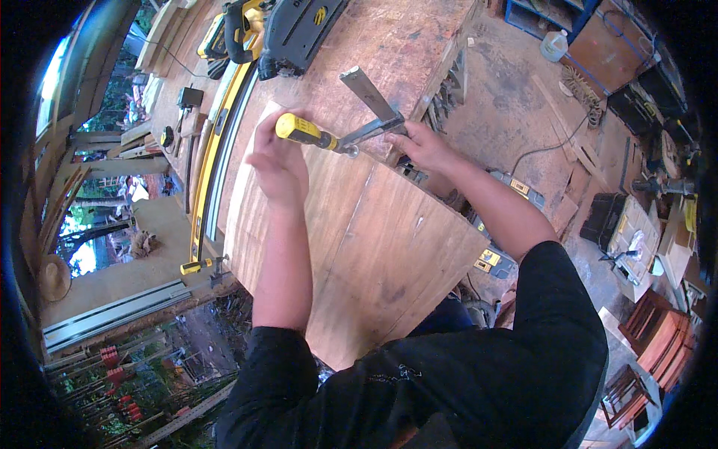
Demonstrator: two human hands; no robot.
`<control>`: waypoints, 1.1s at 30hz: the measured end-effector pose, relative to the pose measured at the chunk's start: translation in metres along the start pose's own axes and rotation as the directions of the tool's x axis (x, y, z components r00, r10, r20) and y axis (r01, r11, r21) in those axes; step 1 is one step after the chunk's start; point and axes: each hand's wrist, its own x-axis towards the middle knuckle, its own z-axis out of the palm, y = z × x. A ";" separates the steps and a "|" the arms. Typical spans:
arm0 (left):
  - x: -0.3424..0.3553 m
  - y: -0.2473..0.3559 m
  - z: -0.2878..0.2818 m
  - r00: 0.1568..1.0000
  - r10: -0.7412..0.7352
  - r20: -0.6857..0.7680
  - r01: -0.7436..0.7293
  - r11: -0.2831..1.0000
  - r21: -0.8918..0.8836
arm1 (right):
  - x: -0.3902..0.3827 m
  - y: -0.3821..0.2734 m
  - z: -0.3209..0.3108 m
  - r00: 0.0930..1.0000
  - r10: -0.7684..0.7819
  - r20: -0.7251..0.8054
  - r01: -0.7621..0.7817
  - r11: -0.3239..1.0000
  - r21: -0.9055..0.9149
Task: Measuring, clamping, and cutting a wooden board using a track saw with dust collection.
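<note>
A metal bar clamp [372, 95] with a yellow-and-black handle [299, 130] lies angled over a wide wooden board [351, 262] on the bench. My right hand [424, 147] grips the clamp's bar near the board's upper right edge. Beside and partly behind the yellow handle is my left hand [280, 161], thumb out and fingers loosely curved, slightly blurred; it does not appear closed on the handle.
A black power saw [295, 34] and yellow rail [221, 150] are on the workbench [419, 34]. Cases [621, 232] and a cable lie to the right. At lower left are an aluminium rail [112, 314] and red-handled clamps [114, 374].
</note>
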 end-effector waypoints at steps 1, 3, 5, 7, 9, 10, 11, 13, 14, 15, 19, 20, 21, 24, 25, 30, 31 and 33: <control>-0.014 0.005 0.009 1.000 0.028 0.010 -0.028 1.000 0.007 | 0.000 0.000 0.000 1.000 0.012 0.018 -0.012 1.000 -0.001; -0.037 0.014 0.028 0.837 0.545 0.041 -0.405 0.568 0.717 | 0.000 0.002 -0.001 1.000 0.024 0.020 -0.024 1.000 -0.008; -0.059 0.016 0.049 0.794 0.557 0.243 -0.551 0.492 0.674 | 0.001 0.007 0.000 0.995 -0.103 -0.006 0.103 0.995 0.002; -0.065 0.008 0.063 0.915 0.133 0.382 -0.404 0.250 0.880 | 0.003 0.012 0.002 0.996 -0.087 -0.016 0.088 0.996 0.023; -0.056 -0.018 0.072 0.938 -0.016 0.345 -0.334 0.217 0.917 | 0.004 0.016 0.003 0.982 -0.183 -0.056 0.183 0.983 0.000; -0.054 -0.028 0.074 0.928 0.030 0.372 -0.369 0.236 0.899 | 0.005 0.017 0.003 0.983 -0.177 -0.049 0.177 0.984 0.007; -0.055 -0.035 0.075 0.916 -0.050 0.398 -0.392 0.097 0.915 | 0.004 0.018 0.003 0.979 -0.196 -0.057 0.199 0.979 0.049; -0.053 -0.049 0.074 0.898 -0.154 0.412 -0.424 -0.058 0.904 | 0.004 0.019 0.002 0.989 -0.136 -0.063 0.139 0.989 0.044; -0.054 -0.050 0.073 0.895 -0.164 0.414 -0.430 -0.078 0.899 | 0.004 0.020 0.000 0.987 -0.153 -0.054 0.156 0.987 0.050; -0.055 -0.048 0.071 0.896 -0.185 0.404 -0.421 -0.059 0.905 | 0.004 0.020 0.002 0.992 -0.120 -0.037 0.121 0.992 0.024; -0.059 -0.011 0.063 0.888 -0.127 0.443 -0.378 0.348 0.858 | 0.004 0.024 0.004 0.984 -0.179 -0.025 0.178 0.984 -0.018; -0.059 0.001 0.062 0.894 0.109 0.434 -0.446 0.282 0.849 | 0.005 0.026 0.003 0.989 -0.149 -0.005 0.149 0.989 0.001; -0.057 0.009 0.064 0.831 0.348 0.433 -0.521 0.217 0.826 | 0.007 0.027 0.005 0.984 -0.175 -0.025 0.176 0.984 0.006; -0.032 0.011 0.067 0.861 0.467 -0.199 -0.133 0.585 0.800 | 0.007 0.029 0.006 0.991 -0.135 -0.016 0.135 0.991 -0.023; -0.022 0.009 0.066 0.916 0.322 -0.241 -0.024 0.643 0.765 | 0.008 0.028 0.006 0.989 -0.146 -0.012 0.147 0.988 0.040; 0.025 0.004 0.031 0.961 -0.179 0.212 0.123 0.960 0.253 | 0.007 0.020 0.001 0.988 -0.145 0.054 0.140 0.986 0.086; 0.033 0.006 0.022 0.889 -0.240 0.391 0.184 0.967 0.175 | 0.007 0.019 0.001 0.986 -0.149 0.076 0.140 0.983 0.117; 0.041 0.008 0.012 0.864 -0.324 0.385 0.260 0.943 0.208 | 0.007 0.018 0.000 0.989 -0.127 0.079 0.114 0.983 0.146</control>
